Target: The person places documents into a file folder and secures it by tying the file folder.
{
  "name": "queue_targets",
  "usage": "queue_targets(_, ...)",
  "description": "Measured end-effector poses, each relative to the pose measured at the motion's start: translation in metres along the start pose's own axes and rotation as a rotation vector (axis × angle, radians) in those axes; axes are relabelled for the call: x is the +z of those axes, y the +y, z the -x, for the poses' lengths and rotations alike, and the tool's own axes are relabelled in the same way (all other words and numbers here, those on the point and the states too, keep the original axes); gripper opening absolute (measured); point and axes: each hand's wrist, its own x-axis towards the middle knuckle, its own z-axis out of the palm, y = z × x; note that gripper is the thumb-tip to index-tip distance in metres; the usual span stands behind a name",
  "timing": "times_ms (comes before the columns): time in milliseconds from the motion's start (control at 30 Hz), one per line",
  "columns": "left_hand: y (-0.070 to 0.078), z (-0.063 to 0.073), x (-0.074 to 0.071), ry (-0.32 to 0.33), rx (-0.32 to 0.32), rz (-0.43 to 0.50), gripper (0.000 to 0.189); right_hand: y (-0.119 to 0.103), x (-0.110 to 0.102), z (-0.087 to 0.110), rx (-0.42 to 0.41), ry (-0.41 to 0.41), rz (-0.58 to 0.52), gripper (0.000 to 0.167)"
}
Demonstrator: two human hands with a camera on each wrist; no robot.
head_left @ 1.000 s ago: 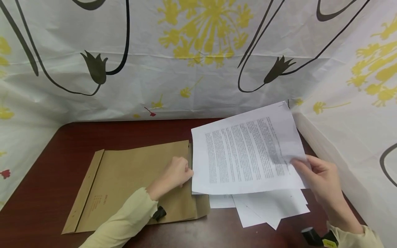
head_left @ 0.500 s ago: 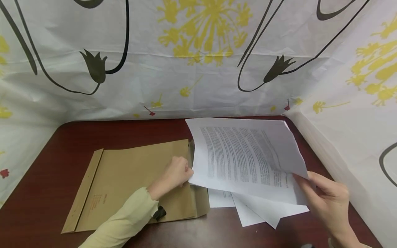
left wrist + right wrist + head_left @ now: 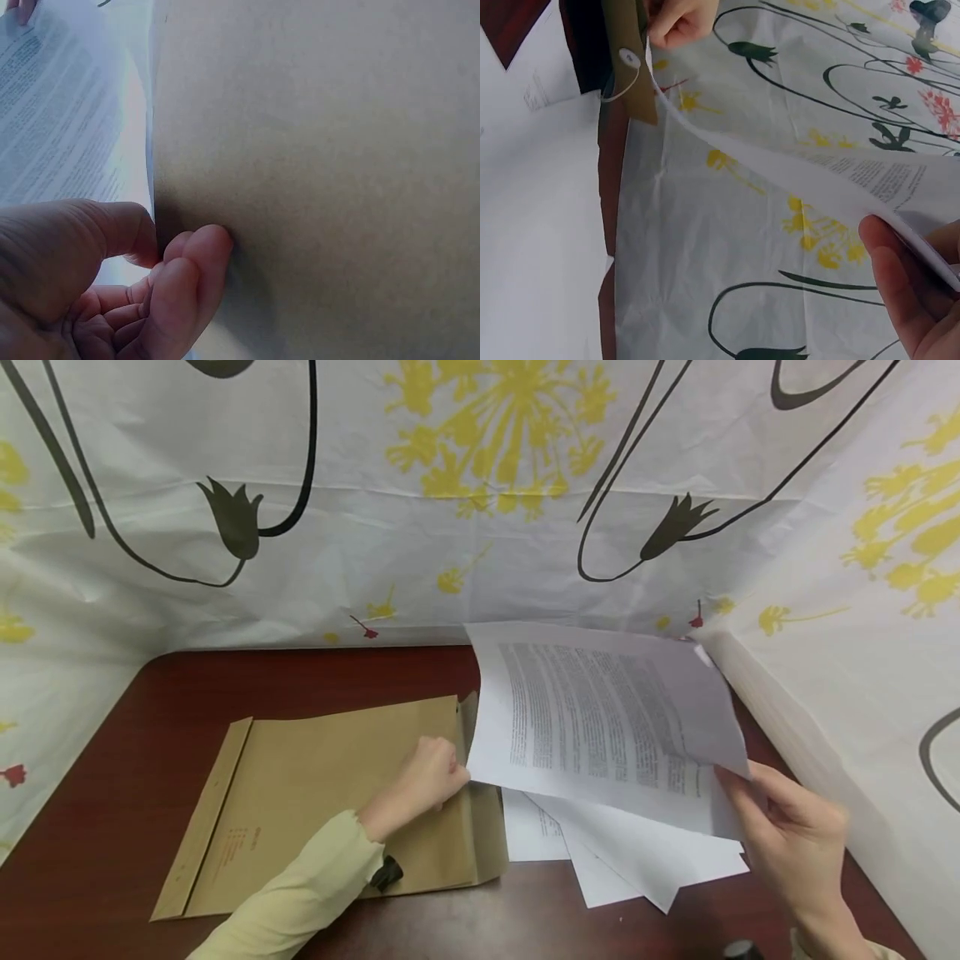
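Observation:
A large brown paper envelope (image 3: 330, 793) lies flat on the left half of the table. At its right-hand opening my left hand (image 3: 422, 774) pinches the upper edge; in the left wrist view the thumb (image 3: 124, 229) and curled fingertips (image 3: 199, 259) meet at that edge. My right hand (image 3: 795, 835) holds printed sheets of paper (image 3: 585, 718) by their right edge, thumb on the text side. The sheets bow upward above the table, their left corner right beside my left hand. In the right wrist view the fingers (image 3: 900, 292) lie under the sheets.
Beneath the held sheets, several loose white papers (image 3: 622, 852) lie fanned out on the dark red table (image 3: 360, 672). The envelope's round button (image 3: 628, 58) with its string shows at the opening. A flower-printed cloth (image 3: 360, 535) stands behind and along both sides.
My right hand has come slightly nearer and to the right, and the sheets have gone from nearly flat to bowed, their far edge shifting. My left hand stays at the envelope's edge.

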Motion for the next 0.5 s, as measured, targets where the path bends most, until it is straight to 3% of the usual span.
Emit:
queue_targets(100, 0.0, 0.0, 0.001, -0.005, -0.001, -0.003, 0.038, -0.003, 0.001, 0.002, 0.084, -0.023, 0.021, 0.009)
queue_targets(233, 0.0, 0.0, 0.001, -0.007, -0.001, -0.018, 0.038, -0.008, 0.001, 0.005, 0.391, -0.105, 0.037, 0.015)
queue_targets(333, 0.001, -0.001, 0.002, -0.008, -0.01, -0.024, 0.037, -0.009, -0.001, 0.009, 0.59, -0.185, -0.047, 0.025)
queue_targets(433, 0.001, -0.001, 0.002, -0.017, -0.035, -0.021, 0.035, -0.006, -0.005, 0.013, 0.689, -0.274, -0.125, 0.03)
queue_targets(500, 0.001, -0.001, 0.002, -0.019, -0.045, -0.021, 0.034, -0.005, -0.009, 0.014, 0.724, -0.349, -0.096, 0.029)
